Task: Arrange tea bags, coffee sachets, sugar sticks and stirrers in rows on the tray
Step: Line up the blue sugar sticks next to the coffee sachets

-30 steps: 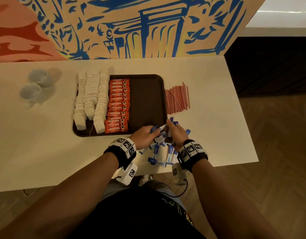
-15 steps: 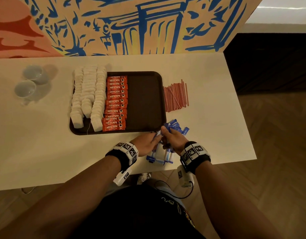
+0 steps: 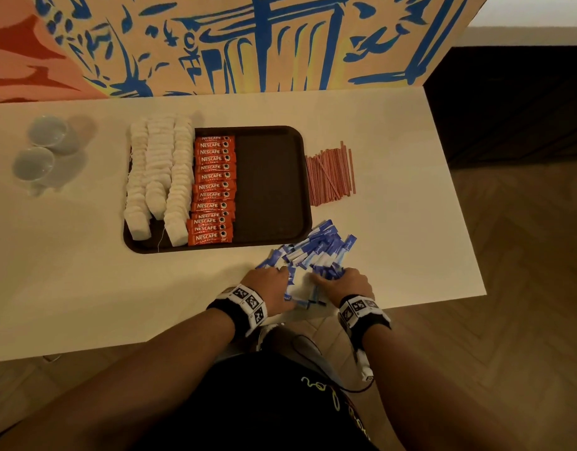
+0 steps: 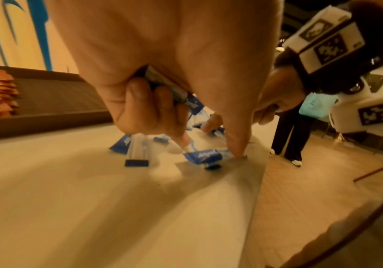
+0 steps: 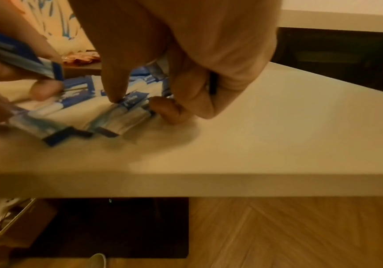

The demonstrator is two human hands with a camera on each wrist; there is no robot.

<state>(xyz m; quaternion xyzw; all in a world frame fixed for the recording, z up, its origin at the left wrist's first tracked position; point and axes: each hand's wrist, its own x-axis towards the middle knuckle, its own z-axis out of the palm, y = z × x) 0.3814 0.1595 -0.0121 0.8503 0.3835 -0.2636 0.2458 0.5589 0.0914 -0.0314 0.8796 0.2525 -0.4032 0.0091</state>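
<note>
White rectangular surface (image 3: pixel 85 288) carries dark brown plastic tray (image 3: pixel 270 190). Blue-white paper sugar sticks (image 3: pixel 316 252) heaped just off tray's near right corner. Left hand (image 3: pixel 269 284), right hand (image 3: pixel 349 283): fingers curled, gripping sticks.

Likely a café or hotel lounge: a painted mural wall (image 3: pixel 215 43), herringbone wood floor (image 3: pixel 515 255), white desk (image 3: pixel 394 131), two cups (image 3: pixel 39 148).
</note>
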